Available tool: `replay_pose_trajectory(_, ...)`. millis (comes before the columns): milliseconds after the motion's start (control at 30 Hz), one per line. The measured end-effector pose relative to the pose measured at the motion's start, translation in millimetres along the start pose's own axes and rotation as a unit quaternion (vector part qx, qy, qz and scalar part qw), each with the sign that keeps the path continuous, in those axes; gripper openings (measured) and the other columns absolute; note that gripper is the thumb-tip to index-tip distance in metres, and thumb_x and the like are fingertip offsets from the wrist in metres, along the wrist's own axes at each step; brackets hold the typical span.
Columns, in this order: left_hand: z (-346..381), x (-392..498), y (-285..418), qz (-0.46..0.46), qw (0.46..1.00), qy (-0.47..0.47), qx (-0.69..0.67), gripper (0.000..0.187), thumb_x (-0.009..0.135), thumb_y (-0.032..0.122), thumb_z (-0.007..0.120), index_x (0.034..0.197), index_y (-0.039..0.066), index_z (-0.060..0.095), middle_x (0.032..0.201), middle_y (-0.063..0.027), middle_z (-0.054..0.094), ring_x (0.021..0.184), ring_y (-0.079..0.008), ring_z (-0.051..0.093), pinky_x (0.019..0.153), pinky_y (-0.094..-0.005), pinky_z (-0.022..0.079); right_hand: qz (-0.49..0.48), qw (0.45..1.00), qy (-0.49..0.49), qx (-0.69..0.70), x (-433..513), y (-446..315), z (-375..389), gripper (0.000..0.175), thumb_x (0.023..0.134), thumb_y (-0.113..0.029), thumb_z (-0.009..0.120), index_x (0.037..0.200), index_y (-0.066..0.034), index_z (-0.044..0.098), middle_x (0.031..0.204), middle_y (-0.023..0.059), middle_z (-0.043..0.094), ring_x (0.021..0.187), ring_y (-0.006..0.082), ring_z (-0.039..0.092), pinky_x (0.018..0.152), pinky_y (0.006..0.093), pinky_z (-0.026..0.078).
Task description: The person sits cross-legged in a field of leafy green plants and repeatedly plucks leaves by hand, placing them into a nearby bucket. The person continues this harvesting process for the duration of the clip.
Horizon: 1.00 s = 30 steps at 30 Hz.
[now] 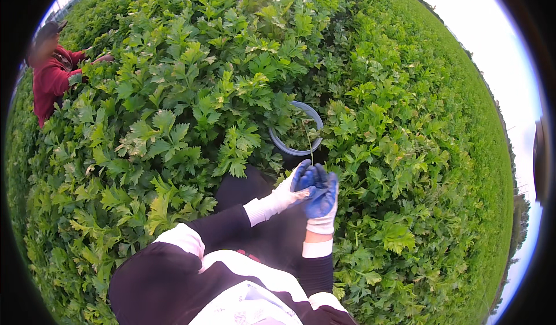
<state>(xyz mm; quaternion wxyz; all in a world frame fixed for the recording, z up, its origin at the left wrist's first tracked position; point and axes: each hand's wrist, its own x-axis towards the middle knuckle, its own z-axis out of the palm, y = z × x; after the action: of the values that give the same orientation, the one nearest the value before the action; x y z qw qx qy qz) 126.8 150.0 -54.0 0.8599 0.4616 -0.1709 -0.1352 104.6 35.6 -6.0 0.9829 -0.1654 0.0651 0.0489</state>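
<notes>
My left hand [289, 190] and my right hand [322, 199] meet in front of my body, both in white knit gloves with blue-coated palms and fingers. The right palm is turned up with its fingers bent, and the left fingers lie against it. From between the fingertips a thin green stalk [311, 147] rises towards a grey bucket [316, 117]. Which hand grips the stalk is hidden by the overlapping fingers. Inside the bucket's rim lie leafy cuttings [297, 139], some of them yellowed. The bucket stands among leafy plants that look like celery [236, 147], just beyond my hands.
Dense celery-like foliage [173, 134] surrounds me on both sides. A darker gap between rows [332, 34] runs away beyond the bucket. At the far left a person in a red top [52, 84] reaches into the plants. My dark-clad leg [243, 188] is beside the bucket.
</notes>
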Motion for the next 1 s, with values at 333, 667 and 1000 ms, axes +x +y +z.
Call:
replay_pose_trajectory(333, -36, -34, 20, -0.101, 0.972, 0.163, -0.136, 0.032, 0.096, 0.013, 0.055, 0.126, 0.001, 0.056, 0.115, -0.0072, 0.063, 0.101, -0.0153, 0.061, 0.094, -0.0305, 0.049, 0.108, 0.99, 0.011, 0.094, -10, 78, -18, 0.029, 0.096, -0.021, 0.054, 0.115, -0.0009, 0.062, 0.116, 0.0106, 0.065, 0.106, 0.0216, 0.062, 0.098, 0.0367, 0.047)
replay_pose_trajectory(667, -93, -75, -8, -0.16, 0.912, 0.129, -0.354, 0.025, 0.098, 0.019, 0.051, 0.114, 0.003, 0.062, 0.105, -0.0074, 0.067, 0.095, -0.0213, 0.065, 0.089, -0.035, 0.051, 0.199, 0.972, -0.021, 0.126, -27, 109, -31, 0.034, 0.098, -0.026, 0.05, 0.119, -0.0018, 0.061, 0.123, 0.0094, 0.063, 0.114, 0.0217, 0.059, 0.099, 0.0406, 0.047)
replay_pose_trajectory(1000, -131, -117, 135, -0.066, 0.964, 0.256, 0.03, 0.036, 0.094, 0.017, 0.051, 0.126, 0.0, 0.053, 0.112, -0.0152, 0.064, 0.1, -0.0257, 0.064, 0.091, -0.0394, 0.052, 0.126, 0.985, 0.054, 0.108, -60, 11, -73, 0.033, 0.096, -0.032, 0.055, 0.103, -0.0021, 0.068, 0.097, 0.0118, 0.072, 0.088, 0.025, 0.069, 0.08, 0.0407, 0.057)
